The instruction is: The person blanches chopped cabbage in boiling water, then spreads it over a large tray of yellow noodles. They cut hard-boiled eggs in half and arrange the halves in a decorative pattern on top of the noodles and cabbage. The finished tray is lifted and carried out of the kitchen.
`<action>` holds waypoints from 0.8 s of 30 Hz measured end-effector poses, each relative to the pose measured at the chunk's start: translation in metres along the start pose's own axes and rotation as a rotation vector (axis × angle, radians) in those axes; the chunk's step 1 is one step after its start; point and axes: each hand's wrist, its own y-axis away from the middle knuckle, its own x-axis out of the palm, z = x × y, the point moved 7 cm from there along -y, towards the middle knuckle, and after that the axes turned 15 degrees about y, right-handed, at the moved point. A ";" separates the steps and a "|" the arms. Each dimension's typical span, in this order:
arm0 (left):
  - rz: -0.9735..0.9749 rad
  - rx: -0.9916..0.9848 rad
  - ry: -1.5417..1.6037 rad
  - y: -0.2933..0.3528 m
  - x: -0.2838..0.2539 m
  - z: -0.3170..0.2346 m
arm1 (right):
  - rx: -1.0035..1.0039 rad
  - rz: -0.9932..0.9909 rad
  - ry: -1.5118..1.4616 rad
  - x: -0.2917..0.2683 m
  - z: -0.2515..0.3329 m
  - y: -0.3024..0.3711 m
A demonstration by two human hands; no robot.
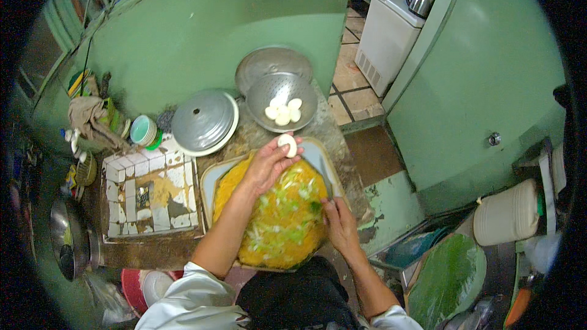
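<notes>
A peeled boiled egg (287, 145) sits in the fingers of my left hand (266, 168), held above the far part of a tray. My right hand (342, 227) is closed at the tray's right side, round what looks like a thin knife (326, 177) with its blade pointing away from me. In the pale tray (211, 178) lies a wide yellow layer of food (263, 249), apparently noodles, strewn with chopped green and white vegetable pieces (287, 198). Beyond my left hand, a metal colander (260, 101) holds several more peeled eggs (282, 116).
A lidded metal pot (205, 123) and stacked green bowls (143, 129) stand left of the colander. A white-tiled sink (116, 208) is set into the counter at left. Behind the colander leans a round metal lid (272, 64). At right are a green door (483, 85) and a plastic jug (506, 212).
</notes>
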 end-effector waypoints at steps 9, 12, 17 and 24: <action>0.000 0.199 -0.140 0.153 -0.035 -0.035 | -0.070 0.085 0.246 0.105 0.091 0.095; 0.003 0.216 -0.137 0.177 -0.044 -0.044 | -0.119 0.036 0.268 0.126 0.099 0.114; -0.019 0.244 -0.283 0.202 -0.046 -0.055 | -0.146 0.017 0.391 0.148 0.105 0.121; -0.075 0.259 -0.202 0.217 -0.058 -0.051 | -0.241 0.055 0.449 0.162 0.109 0.113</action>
